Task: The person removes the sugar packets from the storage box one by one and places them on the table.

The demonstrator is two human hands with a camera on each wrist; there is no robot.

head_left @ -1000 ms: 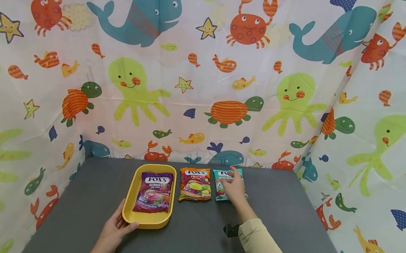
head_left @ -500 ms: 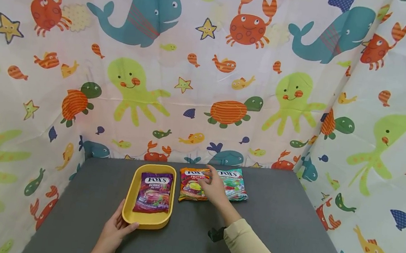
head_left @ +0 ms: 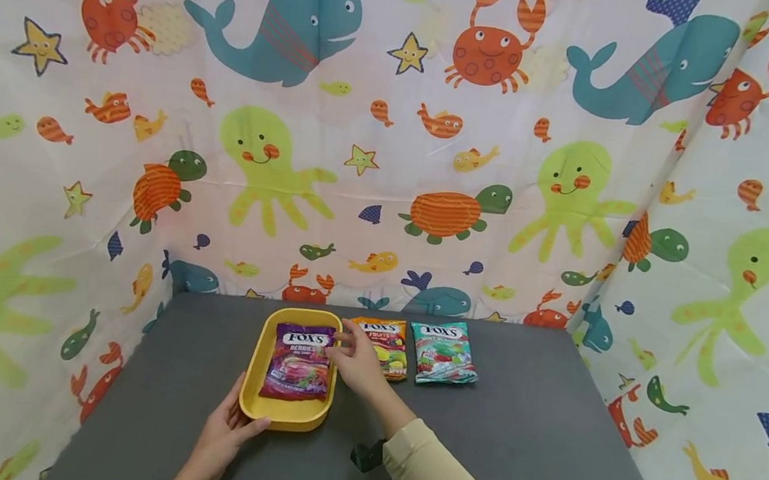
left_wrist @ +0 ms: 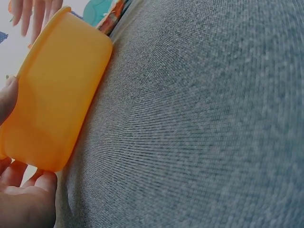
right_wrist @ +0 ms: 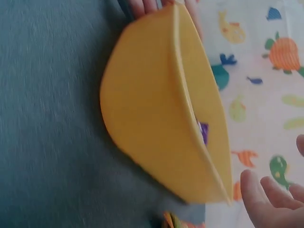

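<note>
Gripping yellow tray (head_left: pixel 253 383) near corner, left hand (head_left: pixel 223 434) w/ thumb on rim; right hand (head_left: pixel 357 362), fingers spread, hovers by purple candy bag (head_left: pixel 297 362).

You have a grey table (head_left: pixel 510 449). On it, at the far middle, a yellow tray (head_left: pixel 256 380) stands leftmost. Just right of it lies an orange candy bag (head_left: pixel 388 338), then a teal candy bag (head_left: pixel 444 353) beside that. A small black object (head_left: pixel 365 455) lies nearer.

Yellow tray (head_left: pixel 255 383), purple candy bag (head_left: pixel 298 361), grey table (head_left: pixel 532 443)
</note>
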